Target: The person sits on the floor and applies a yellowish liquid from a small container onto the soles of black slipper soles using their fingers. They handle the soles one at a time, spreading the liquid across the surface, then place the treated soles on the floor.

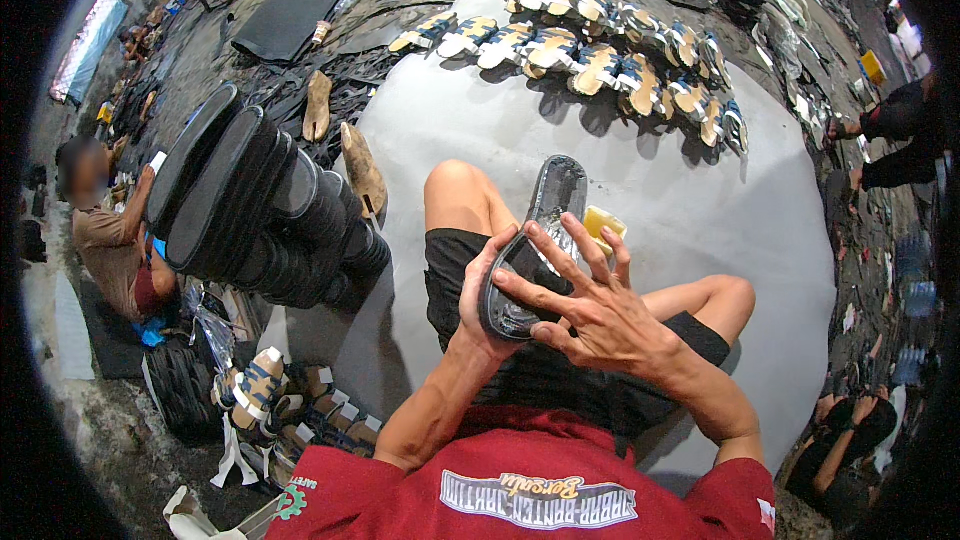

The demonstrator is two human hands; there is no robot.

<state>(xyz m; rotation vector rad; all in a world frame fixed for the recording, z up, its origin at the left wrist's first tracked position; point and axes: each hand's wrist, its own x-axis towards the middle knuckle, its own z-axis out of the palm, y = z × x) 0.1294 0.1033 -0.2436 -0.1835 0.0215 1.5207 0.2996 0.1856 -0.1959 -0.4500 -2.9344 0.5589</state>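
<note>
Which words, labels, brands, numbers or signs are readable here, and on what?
Locations only, wording not copied:
Dark red cloth shirt: pale lettering on a dark banner, plus orange script.
Its left side: white lettering beside a round green emblem.
Small white squares, lower left: too small to read.
Black oval sole: none visible.

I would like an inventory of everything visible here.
Sole: one, black, centre
Block: one, yellow, right of sole
Floor sheet: one, grey, underneath
Sandals: many, beige and blue, top and lower left
Stacked soles: many, black, left
Wooden forms: two, brown, beside these
Flat sheet: one, black, upper left
Other people: at least three, mixed clothing, both sides
Shorts: one, black, lap
Shirt: one, red, bottom
Left hand: one, bare, holding sole
Right hand: one, bare, over sole
</note>
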